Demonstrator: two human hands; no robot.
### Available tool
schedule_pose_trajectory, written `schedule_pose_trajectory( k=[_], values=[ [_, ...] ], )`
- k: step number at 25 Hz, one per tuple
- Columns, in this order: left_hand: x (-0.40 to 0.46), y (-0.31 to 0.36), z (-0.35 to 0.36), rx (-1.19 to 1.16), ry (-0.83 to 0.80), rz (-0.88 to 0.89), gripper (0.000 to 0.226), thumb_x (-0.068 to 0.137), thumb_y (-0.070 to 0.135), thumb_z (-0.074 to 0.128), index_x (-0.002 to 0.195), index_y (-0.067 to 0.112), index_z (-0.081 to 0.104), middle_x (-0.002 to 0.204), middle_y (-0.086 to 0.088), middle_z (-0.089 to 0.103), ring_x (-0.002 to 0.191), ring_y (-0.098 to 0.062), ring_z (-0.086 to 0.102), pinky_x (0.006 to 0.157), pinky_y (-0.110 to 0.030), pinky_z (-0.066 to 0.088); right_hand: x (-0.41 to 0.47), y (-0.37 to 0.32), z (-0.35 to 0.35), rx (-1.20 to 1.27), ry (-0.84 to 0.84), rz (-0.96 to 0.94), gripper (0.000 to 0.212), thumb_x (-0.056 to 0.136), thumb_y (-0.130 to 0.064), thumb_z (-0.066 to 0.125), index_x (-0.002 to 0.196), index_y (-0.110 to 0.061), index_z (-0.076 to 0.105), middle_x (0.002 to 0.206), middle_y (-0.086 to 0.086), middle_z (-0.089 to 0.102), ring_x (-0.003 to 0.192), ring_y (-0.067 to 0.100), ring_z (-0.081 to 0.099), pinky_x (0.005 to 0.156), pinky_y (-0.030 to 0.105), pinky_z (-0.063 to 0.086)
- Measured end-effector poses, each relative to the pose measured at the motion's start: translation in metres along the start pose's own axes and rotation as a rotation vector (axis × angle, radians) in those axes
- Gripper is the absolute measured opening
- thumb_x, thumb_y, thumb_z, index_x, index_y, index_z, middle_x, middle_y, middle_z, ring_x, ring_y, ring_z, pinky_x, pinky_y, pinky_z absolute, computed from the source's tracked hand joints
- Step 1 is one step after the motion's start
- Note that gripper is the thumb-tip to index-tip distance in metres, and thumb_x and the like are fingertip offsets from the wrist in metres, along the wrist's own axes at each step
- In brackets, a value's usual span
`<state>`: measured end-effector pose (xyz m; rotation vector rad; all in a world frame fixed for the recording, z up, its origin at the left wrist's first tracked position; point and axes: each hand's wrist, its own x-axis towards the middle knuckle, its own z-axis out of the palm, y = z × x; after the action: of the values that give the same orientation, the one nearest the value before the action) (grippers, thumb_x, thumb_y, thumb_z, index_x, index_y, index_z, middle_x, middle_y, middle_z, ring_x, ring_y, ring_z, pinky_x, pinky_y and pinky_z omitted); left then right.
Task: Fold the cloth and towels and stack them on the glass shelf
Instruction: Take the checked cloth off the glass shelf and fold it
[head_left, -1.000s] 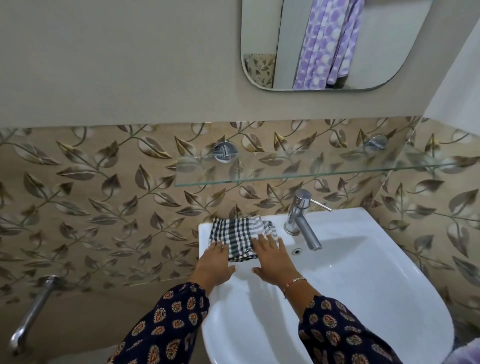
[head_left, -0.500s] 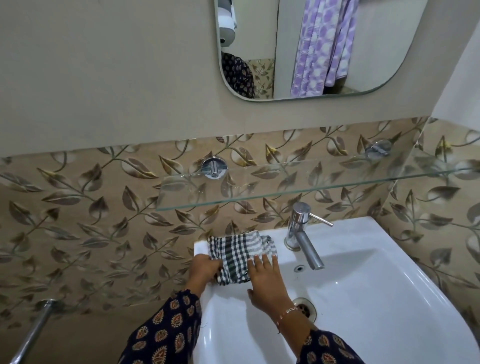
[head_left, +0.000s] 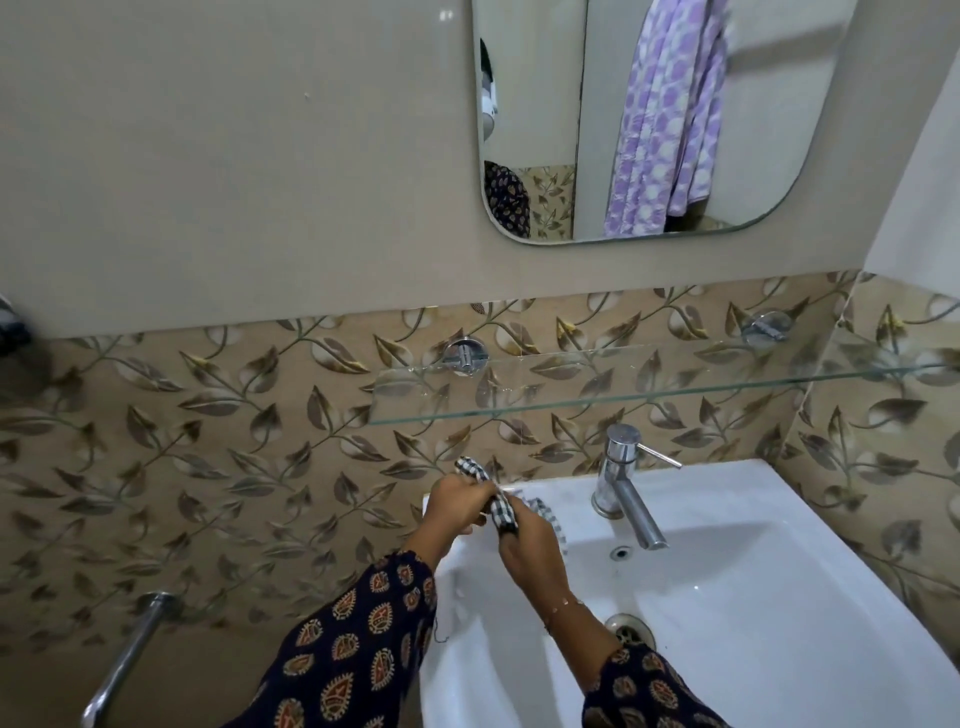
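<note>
Now the checked cloth (head_left: 500, 506) is bunched between both hands just above the back-left corner of the white washbasin (head_left: 727, 499), left of the chrome tap (head_left: 626, 486). The left hand (head_left: 457, 506) has its fingers curled round the upper end, and the right hand (head_left: 524, 545) pinches the lower end from beneath. The glass shelf (head_left: 649, 387), directly above the washbasin, looks bare. To do this step well, I judge the folded cloth should be kept flat rather than squeezed, edges aligned, then lifted clear of the tap and laid squarely on the shelf's left part, away from its front edge.
</note>
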<state>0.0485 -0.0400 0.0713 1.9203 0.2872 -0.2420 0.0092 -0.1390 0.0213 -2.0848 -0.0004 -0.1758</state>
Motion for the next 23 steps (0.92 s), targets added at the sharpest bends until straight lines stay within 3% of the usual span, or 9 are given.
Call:
schedule_pose_trajectory(
  k=[3,5,9,12,16,18,20,23],
  values=[
    [-0.015,0.003,-0.007,0.126,-0.004,0.16,0.031,0.089,0.029,0.05,0.064,0.011,0.051,0.064,-0.009,0.052,0.057,-0.022,0.044,0.055,-0.026,0.032,-0.009,-0.015,-0.008,0.181,0.041,0.106,0.023,0.087,-0.002,0.047,0.087,-0.017,0.063,0.07,-0.003,0.061,0.063,0.013,0.05,0.054,0.018,0.036],
    [-0.029,0.003,-0.018,0.334,0.052,0.303,0.036,0.092,0.027,0.043,0.06,0.012,0.043,0.06,-0.009,0.046,0.055,-0.022,0.041,0.058,-0.03,0.03,-0.017,-0.033,-0.012,0.301,0.114,0.162,0.012,0.09,-0.011,0.051,0.082,-0.013,0.061,0.07,0.001,0.06,0.067,0.018,0.053,0.055,0.023,0.038],
    [-0.065,0.007,-0.054,1.003,0.305,0.8,0.031,0.092,0.023,0.039,0.075,0.007,0.06,0.076,-0.011,0.062,0.072,-0.028,0.056,0.061,-0.032,0.035,-0.034,-0.073,-0.018,0.473,0.375,0.29,0.022,0.093,-0.021,0.052,0.096,-0.002,0.062,0.089,0.011,0.061,0.087,0.028,0.057,0.07,0.029,0.042],
    [-0.086,0.017,-0.078,1.006,0.346,0.985,0.03,0.092,0.021,0.041,0.084,0.006,0.064,0.079,-0.01,0.064,0.07,-0.024,0.053,0.062,-0.028,0.035,-0.048,-0.112,-0.03,0.589,0.568,0.297,0.029,0.094,-0.021,0.051,0.109,0.003,0.06,0.092,0.009,0.057,0.089,0.027,0.057,0.074,0.029,0.04],
    [-0.1,0.036,-0.102,0.912,0.389,1.023,0.03,0.096,0.021,0.035,0.098,0.006,0.061,0.093,-0.005,0.06,0.077,-0.014,0.044,0.068,-0.02,0.03,-0.059,-0.152,-0.053,0.691,0.704,0.135,0.021,0.094,-0.021,0.051,0.1,-0.004,0.061,0.083,0.005,0.061,0.073,0.021,0.055,0.07,0.033,0.047],
    [-0.099,0.046,-0.11,0.916,0.381,0.97,0.032,0.097,0.024,0.034,0.108,0.006,0.059,0.106,-0.008,0.063,0.087,-0.015,0.05,0.073,-0.022,0.036,-0.055,-0.163,-0.065,0.641,0.734,0.023,0.018,0.094,-0.021,0.051,0.098,-0.006,0.061,0.078,0.001,0.063,0.066,0.018,0.057,0.067,0.037,0.052],
    [-0.097,0.056,-0.118,0.983,0.344,0.841,0.041,0.097,0.029,0.034,0.127,0.005,0.048,0.127,-0.011,0.056,0.115,-0.021,0.051,0.098,-0.031,0.04,-0.042,-0.171,-0.077,0.527,0.766,-0.094,0.01,0.093,-0.021,0.052,0.093,-0.014,0.058,0.082,0.005,0.064,0.076,0.026,0.062,0.07,0.04,0.053],
    [-0.092,0.069,-0.13,1.059,0.269,0.645,0.052,0.098,0.034,0.03,0.14,0.004,0.032,0.147,-0.013,0.037,0.139,-0.025,0.03,0.115,-0.041,0.02,-0.013,-0.174,-0.098,0.321,0.742,-0.17,0.013,0.092,-0.021,0.048,0.084,-0.014,0.055,0.092,0.017,0.063,0.087,0.032,0.059,0.075,0.041,0.051]
  ],
)
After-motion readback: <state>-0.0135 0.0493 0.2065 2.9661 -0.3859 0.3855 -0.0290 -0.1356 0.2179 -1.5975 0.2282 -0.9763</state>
